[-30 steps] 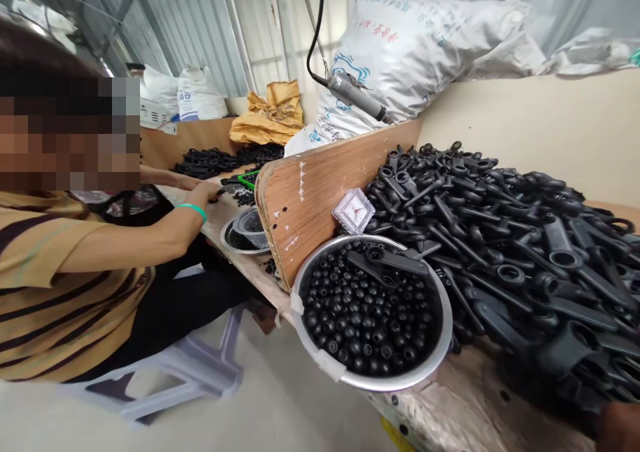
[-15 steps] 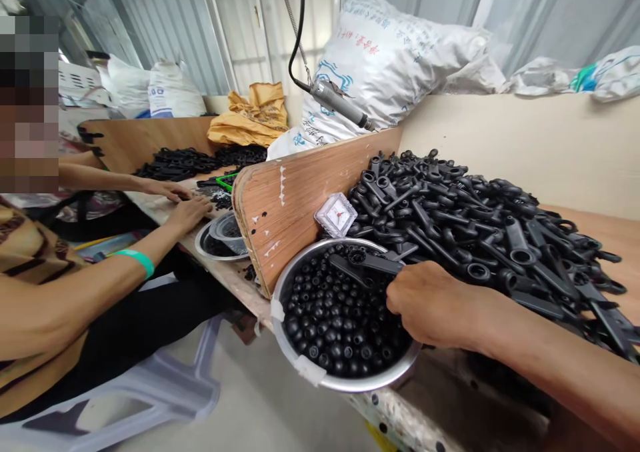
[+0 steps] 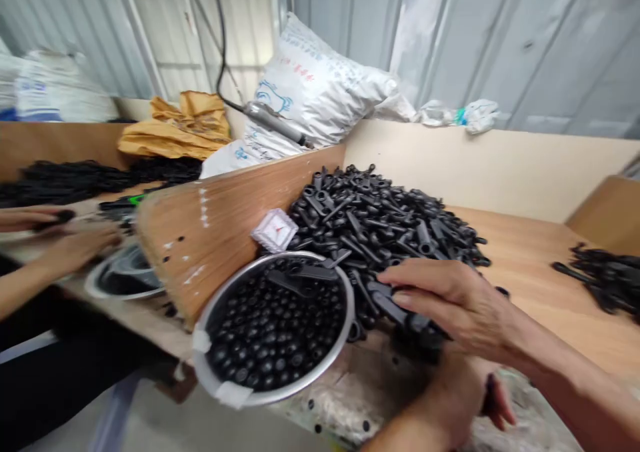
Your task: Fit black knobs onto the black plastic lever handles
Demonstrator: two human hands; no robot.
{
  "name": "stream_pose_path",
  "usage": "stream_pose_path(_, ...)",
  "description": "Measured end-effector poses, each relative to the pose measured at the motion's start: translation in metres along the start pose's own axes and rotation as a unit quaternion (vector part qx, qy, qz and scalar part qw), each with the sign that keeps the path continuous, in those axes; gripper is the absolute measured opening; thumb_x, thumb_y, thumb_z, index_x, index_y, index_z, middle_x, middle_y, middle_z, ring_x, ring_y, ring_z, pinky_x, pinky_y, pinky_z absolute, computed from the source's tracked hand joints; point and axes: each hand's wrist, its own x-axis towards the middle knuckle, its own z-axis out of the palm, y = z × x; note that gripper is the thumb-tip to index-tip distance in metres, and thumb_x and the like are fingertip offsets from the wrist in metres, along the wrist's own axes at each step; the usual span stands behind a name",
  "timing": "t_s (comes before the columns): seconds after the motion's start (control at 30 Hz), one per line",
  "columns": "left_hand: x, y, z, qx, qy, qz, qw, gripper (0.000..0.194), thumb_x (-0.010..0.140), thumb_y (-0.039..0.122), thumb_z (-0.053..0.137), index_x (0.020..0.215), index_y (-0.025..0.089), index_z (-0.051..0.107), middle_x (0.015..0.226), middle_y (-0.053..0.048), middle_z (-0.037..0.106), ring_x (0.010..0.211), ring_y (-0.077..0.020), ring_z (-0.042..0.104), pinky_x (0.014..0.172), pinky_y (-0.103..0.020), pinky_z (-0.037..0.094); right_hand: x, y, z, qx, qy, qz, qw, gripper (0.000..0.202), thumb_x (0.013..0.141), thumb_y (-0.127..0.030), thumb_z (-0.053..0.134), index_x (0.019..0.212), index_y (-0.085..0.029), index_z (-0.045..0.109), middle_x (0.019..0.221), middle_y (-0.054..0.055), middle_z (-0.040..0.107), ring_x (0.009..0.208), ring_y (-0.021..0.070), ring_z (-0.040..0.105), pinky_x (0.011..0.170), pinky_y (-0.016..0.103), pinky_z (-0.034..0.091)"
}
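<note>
My right hand [image 3: 450, 299] comes in from the right, fingers closed over a black plastic handle [image 3: 387, 302] with a long flat body. Below it, my left hand [image 3: 455, 389] is curled around a dark cluster of black plastic handles [image 3: 423, 339]; blur and the right hand partly hide its grip. To their left, a metal bowl [image 3: 350, 325] holds many small black balls [image 3: 265, 339]. A couple of black handles [image 3: 300, 275] lie across its far rim. Behind the hands rises a heap of black handles [image 3: 380, 219].
A wooden divider [image 3: 225, 219] stands behind the bowl, a small clock [image 3: 275, 230] against it. A power screwdriver [image 3: 275, 122] hangs near a white sack [image 3: 325, 85]. More black parts [image 3: 605, 275] lie at right. A co-worker's hands [image 3: 75, 252] are at left.
The view has turned right. My right hand has moved from the bowl's rim to its right side, and my left hand has come into view below it. The co-worker has shifted leftward in view.
</note>
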Motion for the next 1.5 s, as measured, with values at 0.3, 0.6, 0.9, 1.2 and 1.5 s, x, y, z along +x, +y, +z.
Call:
stream_pose_path(0.3, -0.012, 0.001, -0.004, 0.048, -0.022, 0.007, 0.999, 0.061, 0.059, 0.072, 0.052, 0.057, 0.011, 0.046, 0.047, -0.002, 0.045, 0.035, -0.0065, 0.036, 0.032, -0.015, 0.021, -0.151, 0.068, 0.004, 0.490, 0.346, 0.234, 0.765, 0.025, 0.066, -0.037, 0.072, 0.075, -0.015, 0.067, 0.050, 0.001, 0.050, 0.044, 0.0089, 0.044, 0.036, 0.015, 0.033)
stream_pose_path(0.6, -0.010, -0.002, 0.001, 0.094, -0.053, 0.054, 0.993, 0.052, 0.063, 0.058, 0.066, 0.068, 0.007, 0.057, 0.050, -0.002, 0.045, 0.041, -0.0083, 0.040, 0.037, -0.016, 0.029, -0.165, 0.068, 0.046, 0.713, 0.357, 0.167, 0.581, 0.018, 0.067, -0.024, 0.073, 0.081, -0.017, 0.063, 0.060, 0.001, 0.058, 0.045, 0.0075, 0.050, 0.039, 0.014, 0.040)
stream_pose_path(0.9, -0.008, -0.003, 0.003, 0.139, -0.007, 0.102, 0.985, 0.047, 0.065, 0.055, 0.067, 0.071, 0.009, 0.058, 0.048, 0.000, 0.042, 0.041, -0.0059, 0.033, 0.037, -0.015, 0.024, -0.164, 0.075, 0.056, 0.759, 0.353, 0.160, 0.523, 0.017, 0.070, -0.023, 0.071, 0.083, -0.017, 0.062, 0.060, 0.002, 0.060, 0.044, 0.0074, 0.052, 0.037, 0.013, 0.041)
stream_pose_path(1.2, -0.007, -0.002, 0.002, 0.130, 0.020, 0.110, 0.985, 0.046, 0.063, 0.053, 0.069, 0.064, 0.010, 0.053, 0.049, 0.000, 0.042, 0.043, -0.0057, 0.033, 0.038, -0.014, 0.025, -0.166, 0.074, 0.050, 0.729, 0.370, 0.188, 0.544, 0.025, 0.062, -0.023, 0.077, 0.084, -0.014, 0.068, 0.065, 0.004, 0.061, 0.051, 0.0088, 0.054, 0.038, 0.012, 0.042)
stream_pose_path(1.5, -0.009, 0.000, 0.000, 0.047, -0.021, 0.026, 0.998, 0.055, 0.058, 0.058, 0.072, 0.062, 0.014, 0.038, 0.044, 0.004, 0.039, 0.035, -0.0050, 0.032, 0.034, -0.014, 0.024, -0.173, 0.072, 0.048, 0.649, 0.391, 0.213, 0.617, 0.022, 0.055, -0.025, 0.080, 0.073, -0.016, 0.071, 0.046, 0.000, 0.052, 0.039, 0.0062, 0.043, 0.030, 0.011, 0.030)
